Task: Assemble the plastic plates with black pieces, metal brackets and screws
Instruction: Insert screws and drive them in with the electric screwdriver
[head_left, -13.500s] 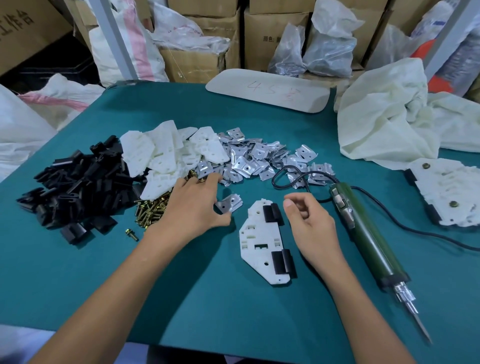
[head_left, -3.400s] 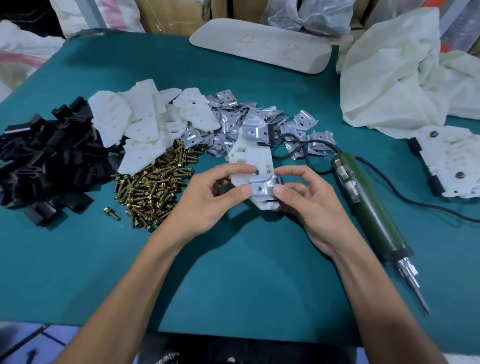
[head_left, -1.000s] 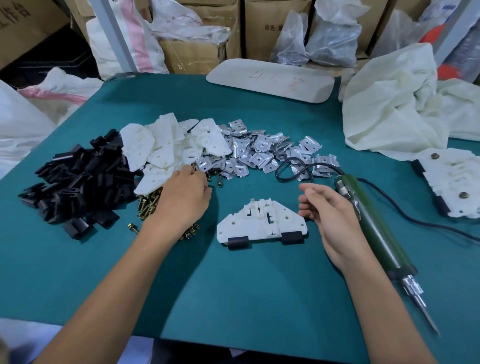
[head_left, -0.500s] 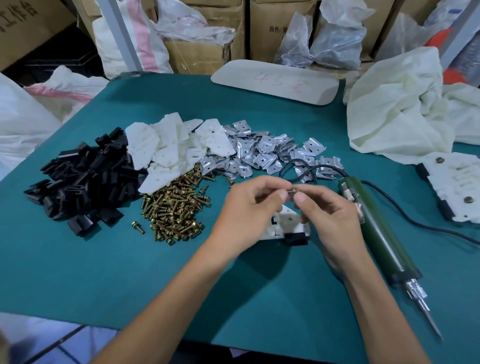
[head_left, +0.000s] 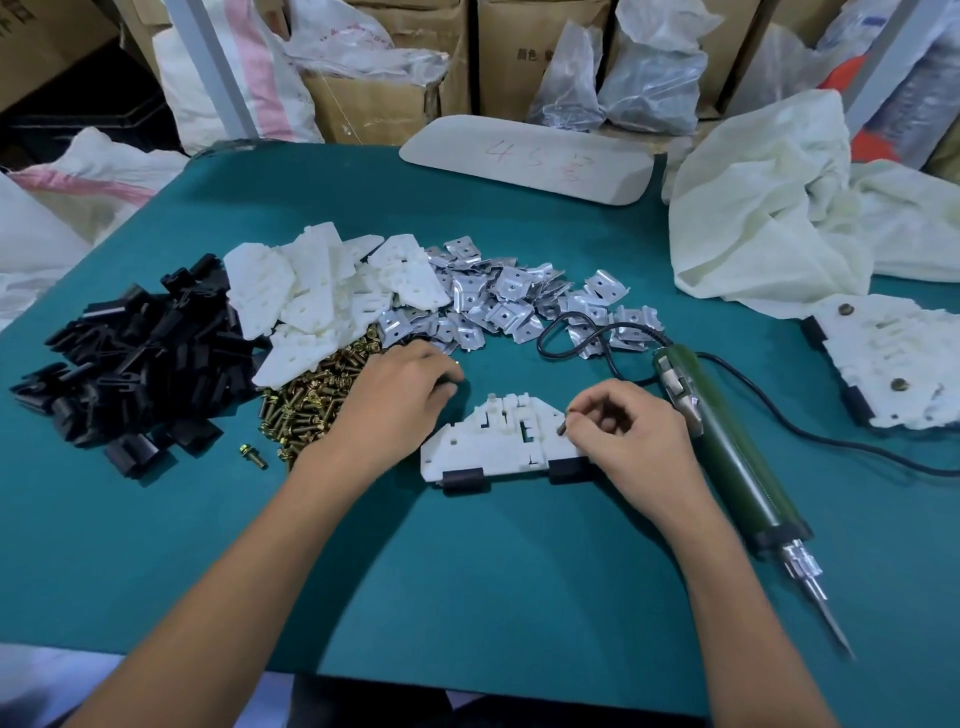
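Head view looks down, close over table

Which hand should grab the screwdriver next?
Right. The right hand is setting a screw into the plate, and the screwdriver lies just beside it. The left hand is over at the screw pile, farther off.

counter: teal top
behind: cardboard boxes, plastic bags, woven sacks
post: grey, slanted
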